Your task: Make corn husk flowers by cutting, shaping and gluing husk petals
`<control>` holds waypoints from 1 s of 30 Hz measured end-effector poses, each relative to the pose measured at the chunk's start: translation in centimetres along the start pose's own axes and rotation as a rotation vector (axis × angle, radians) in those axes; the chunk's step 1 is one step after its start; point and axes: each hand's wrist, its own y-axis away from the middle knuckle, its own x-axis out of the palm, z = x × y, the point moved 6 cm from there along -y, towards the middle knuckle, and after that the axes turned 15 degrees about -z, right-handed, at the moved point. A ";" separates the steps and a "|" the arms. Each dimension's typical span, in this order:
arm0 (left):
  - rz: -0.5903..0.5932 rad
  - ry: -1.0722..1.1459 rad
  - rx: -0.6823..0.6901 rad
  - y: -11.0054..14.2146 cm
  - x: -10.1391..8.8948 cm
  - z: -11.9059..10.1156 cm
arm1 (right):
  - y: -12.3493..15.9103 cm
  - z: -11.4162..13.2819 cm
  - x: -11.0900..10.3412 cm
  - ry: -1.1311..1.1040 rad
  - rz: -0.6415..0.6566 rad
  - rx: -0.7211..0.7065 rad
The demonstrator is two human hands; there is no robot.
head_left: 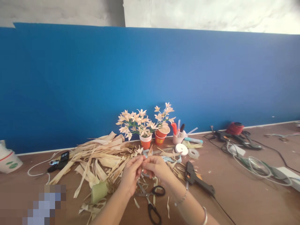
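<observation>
My left hand [131, 173] and my right hand [157, 168] meet above the table, fingertips pinched close together. A small pale husk flower [139, 150] stands up from the pinched fingers of my left hand. What the right fingertips grip is too small and covered to make out. Black-handled scissors [148, 195] lie open just below my hands among husk scraps. To the left spreads a pile of dried corn husks [103, 148], with a green tape roll [99, 192] in front of it. Behind my hands, husk flowers [136, 120] rise from stacked red-and-white paper cups [145, 142].
A glue gun [195, 178] with its cord lies right of my forearm. Near the blue partition [150, 72] are a cup of pens [179, 137], a white spool [181, 149] and clear tape [193, 153]. Cables [257, 168] tangle at far right; a white cup [9, 160] stands far left.
</observation>
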 end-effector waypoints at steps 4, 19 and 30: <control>-0.006 -0.007 -0.002 0.0 -0.1 -0.4 | 0.2 0.5 -0.4 0.075 0.060 0.017; 0.210 -0.023 -0.196 0.9 1.0 0.9 | 0.2 1.0 -0.6 -0.299 0.039 0.087; 0.124 -0.165 -0.035 1.4 1.2 -0.5 | -0.3 0.4 -1.2 -0.356 -0.154 0.080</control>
